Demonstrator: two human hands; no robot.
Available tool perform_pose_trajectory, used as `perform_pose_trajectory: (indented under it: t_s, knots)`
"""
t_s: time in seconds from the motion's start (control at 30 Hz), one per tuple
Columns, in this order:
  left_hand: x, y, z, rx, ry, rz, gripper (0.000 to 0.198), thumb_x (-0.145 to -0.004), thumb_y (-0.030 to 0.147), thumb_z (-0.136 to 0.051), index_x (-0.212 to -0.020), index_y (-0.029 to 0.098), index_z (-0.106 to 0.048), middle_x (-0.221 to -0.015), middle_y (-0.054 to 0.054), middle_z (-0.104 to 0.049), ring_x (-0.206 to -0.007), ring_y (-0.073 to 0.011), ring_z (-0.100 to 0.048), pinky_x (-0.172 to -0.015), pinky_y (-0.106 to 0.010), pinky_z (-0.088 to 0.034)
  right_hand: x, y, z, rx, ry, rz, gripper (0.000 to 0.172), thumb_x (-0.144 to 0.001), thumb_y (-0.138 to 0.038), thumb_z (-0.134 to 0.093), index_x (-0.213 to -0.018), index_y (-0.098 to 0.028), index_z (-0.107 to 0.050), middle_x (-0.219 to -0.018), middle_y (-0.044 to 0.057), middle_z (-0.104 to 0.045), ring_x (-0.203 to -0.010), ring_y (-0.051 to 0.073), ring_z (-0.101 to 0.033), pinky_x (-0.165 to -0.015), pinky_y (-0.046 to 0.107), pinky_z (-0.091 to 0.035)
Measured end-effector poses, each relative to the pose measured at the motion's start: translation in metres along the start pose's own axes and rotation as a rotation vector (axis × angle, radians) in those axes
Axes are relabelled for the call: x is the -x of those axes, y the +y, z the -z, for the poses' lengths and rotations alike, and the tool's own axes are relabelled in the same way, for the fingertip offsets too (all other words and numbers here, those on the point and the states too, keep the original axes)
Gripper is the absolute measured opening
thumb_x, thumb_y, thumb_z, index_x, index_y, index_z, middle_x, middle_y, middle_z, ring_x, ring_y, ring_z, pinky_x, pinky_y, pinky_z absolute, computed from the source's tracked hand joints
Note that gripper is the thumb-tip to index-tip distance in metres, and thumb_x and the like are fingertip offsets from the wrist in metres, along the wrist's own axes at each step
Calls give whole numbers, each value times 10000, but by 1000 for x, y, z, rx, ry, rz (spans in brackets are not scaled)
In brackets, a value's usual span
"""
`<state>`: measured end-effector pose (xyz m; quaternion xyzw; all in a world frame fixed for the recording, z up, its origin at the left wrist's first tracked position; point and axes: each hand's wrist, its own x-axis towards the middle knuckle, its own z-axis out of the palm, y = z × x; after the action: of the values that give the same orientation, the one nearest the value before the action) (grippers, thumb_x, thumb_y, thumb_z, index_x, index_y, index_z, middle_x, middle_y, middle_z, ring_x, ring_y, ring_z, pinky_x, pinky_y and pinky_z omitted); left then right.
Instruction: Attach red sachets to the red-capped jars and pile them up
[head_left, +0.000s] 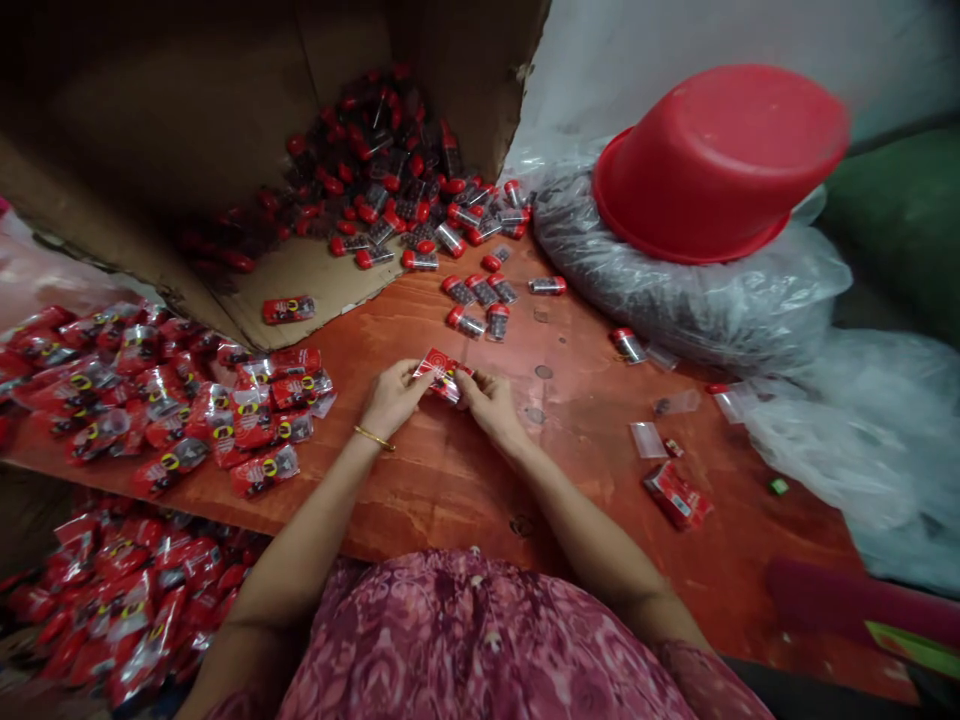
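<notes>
Red table [465,480] | left hand [391,398] and right hand [491,400] both pinching red packet [442,375]

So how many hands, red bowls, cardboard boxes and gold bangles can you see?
Hands: 2, left hand and right hand, both holding one red packet
Red bowl: 1, upside down on a plastic bag
Cardboard box: 1
Gold bangle: 1, on the left wrist
Total: 5

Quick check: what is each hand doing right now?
Left hand: closed on one end of the red packet.
Right hand: closed on the packet's other end.
</notes>
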<state>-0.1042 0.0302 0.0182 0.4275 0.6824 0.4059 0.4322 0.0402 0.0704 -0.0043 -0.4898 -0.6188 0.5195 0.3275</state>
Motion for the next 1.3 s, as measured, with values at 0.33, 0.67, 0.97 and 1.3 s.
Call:
perform_pose_trajectory:
  t_s: [0.33,0.67,0.97,1.3]
  knots:
    - [-2,16,6,-1043,108,-57,510,-839,474,-356,-1164,132,-550,-935,-191,-676,-841,-339,-634,-639,-374,-432,-7,-24,-8,820,-69,14,349,-874,-447,-406,-925,-180,-626,-902,97,-673,-787,200,-612,-629,270,-405]
    - [5,12,5,-924,324,-517,379,-836,485,-442,-897,209,-694,-914,-75,-697,-819,-237,-577,-751,-346,-380,-62,3,169,1084,705,-372,443,-836,-333,-443,-1105,-9,-581,-1140,293,-541,-1070,398,-462,-833,524,-333]
    - [-6,6,-2,-953,175,-277,317,-798,475,-517,-929,261,-712,-945,-54,-703,-907,-252,-560,-832,-392,-328,-66,25,174,1372,214,-63,329,-826,-305,-449,-1034,-109,-612,-1102,180,-617,-1048,325,-479,-870,478,-259]
    - [-8,5,-1,-891,152,-231,258,-813,414,-513,-888,279,-720,-1009,-27,-703,-901,-224,-571,-868,-395,-334,-22,25,75,1163,54,426,397,-857,-371,-418,-1170,-156,-536,-1209,144,-574,-1110,290,-459,-939,480,-252]
